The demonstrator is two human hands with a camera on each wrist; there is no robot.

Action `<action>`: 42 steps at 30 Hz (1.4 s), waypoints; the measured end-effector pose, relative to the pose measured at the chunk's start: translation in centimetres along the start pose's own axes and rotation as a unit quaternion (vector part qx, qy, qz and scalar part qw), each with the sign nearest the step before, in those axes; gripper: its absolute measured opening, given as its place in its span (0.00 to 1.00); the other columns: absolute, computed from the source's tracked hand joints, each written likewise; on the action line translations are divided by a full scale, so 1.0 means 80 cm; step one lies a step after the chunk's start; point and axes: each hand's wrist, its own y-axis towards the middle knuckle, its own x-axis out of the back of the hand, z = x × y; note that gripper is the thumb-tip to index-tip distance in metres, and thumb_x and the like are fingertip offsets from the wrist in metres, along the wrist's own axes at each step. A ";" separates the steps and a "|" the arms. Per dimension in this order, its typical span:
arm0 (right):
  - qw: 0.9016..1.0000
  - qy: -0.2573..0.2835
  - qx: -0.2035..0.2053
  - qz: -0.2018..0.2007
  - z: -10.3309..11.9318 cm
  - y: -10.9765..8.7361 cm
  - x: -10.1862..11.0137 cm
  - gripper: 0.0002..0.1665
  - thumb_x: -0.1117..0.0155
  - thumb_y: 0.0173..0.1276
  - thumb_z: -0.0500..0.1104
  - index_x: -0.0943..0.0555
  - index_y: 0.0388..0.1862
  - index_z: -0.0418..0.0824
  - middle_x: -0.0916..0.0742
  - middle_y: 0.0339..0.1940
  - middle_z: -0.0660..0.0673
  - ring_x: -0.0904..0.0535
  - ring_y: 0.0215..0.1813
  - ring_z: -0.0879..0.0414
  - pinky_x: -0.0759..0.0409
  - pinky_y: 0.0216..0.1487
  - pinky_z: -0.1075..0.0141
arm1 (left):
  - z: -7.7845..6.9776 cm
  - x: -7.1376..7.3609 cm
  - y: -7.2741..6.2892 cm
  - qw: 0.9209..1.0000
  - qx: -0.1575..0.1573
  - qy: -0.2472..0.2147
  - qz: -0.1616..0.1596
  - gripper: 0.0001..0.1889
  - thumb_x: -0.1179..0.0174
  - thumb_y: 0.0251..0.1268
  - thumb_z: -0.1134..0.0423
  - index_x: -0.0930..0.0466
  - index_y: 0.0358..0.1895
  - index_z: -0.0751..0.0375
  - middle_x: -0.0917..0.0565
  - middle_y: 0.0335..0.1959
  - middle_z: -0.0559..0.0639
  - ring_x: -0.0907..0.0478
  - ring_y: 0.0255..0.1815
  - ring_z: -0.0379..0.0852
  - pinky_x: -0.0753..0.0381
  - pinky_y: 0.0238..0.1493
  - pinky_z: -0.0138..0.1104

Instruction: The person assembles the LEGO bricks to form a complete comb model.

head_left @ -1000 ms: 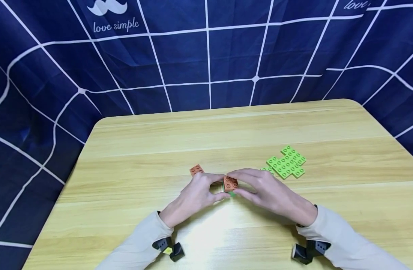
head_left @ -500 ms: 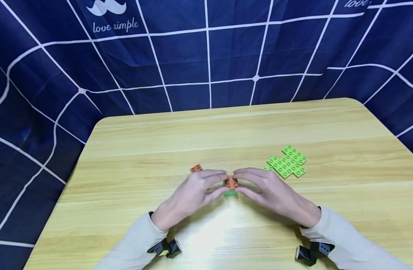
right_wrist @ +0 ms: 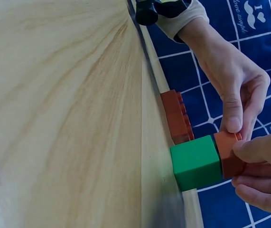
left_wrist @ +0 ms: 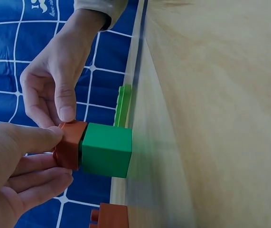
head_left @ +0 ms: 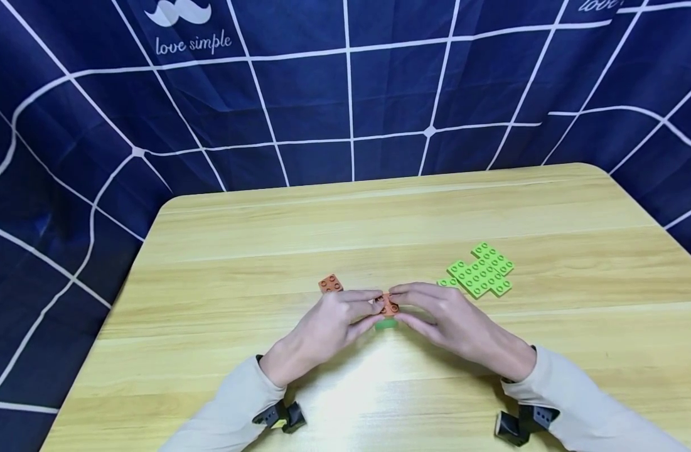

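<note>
A brown-orange toy brick (head_left: 388, 307) with round studs sits on top of a taller green block (left_wrist: 106, 151), and a thin dark seam shows between them in the left wrist view. From the left side, my left hand (head_left: 317, 329) pinches the brown-orange brick, with a finger reaching over its studs. My right hand (head_left: 455, 323) grips the same brick from the other side, thumb near and fingers behind. Below the hands, the green block (right_wrist: 197, 163) stands on the table, untouched by fingers in the right wrist view.
Beyond my left hand lies another brown-orange brick piece (head_left: 330, 283), partly hidden by that hand. Joined light green studded plates (head_left: 481, 273) lie flat to the right of my right hand. A blue curtain with white lines (head_left: 311, 94) hangs behind the wooden table (head_left: 300, 232).
The brown-orange brick, turned askew a second ago, now lines up over the green block. My left fingers have shifted over its studs, while my right hand has barely moved.
</note>
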 end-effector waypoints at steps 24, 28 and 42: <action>0.999 -0.021 0.028 -0.013 -0.003 0.000 -0.006 0.17 0.40 0.69 0.47 0.15 0.41 0.33 0.12 0.42 0.37 0.14 0.42 0.46 0.15 0.46 0.65 | 0.004 -0.003 -0.001 0.999 0.015 0.019 0.034 0.07 0.35 0.59 0.68 0.14 0.40 0.67 0.17 0.46 0.64 0.18 0.51 0.54 0.23 0.52 0.24; 0.999 -0.008 0.024 -0.020 -0.006 -0.001 -0.007 0.16 0.38 0.68 0.46 0.15 0.41 0.33 0.12 0.41 0.38 0.13 0.41 0.46 0.15 0.45 0.66 | 0.003 -0.003 0.000 0.999 0.013 0.015 0.027 0.06 0.34 0.59 0.69 0.13 0.38 0.66 0.16 0.45 0.63 0.18 0.50 0.53 0.23 0.53 0.24; 1.000 0.003 -0.017 -0.013 -0.015 -0.016 -0.003 0.17 0.30 0.60 0.42 0.16 0.46 0.35 0.13 0.47 0.38 0.15 0.46 0.45 0.19 0.52 0.68 | 0.004 -0.003 0.001 0.999 0.043 0.005 0.026 0.07 0.32 0.56 0.68 0.13 0.37 0.67 0.15 0.43 0.62 0.17 0.49 0.55 0.21 0.54 0.29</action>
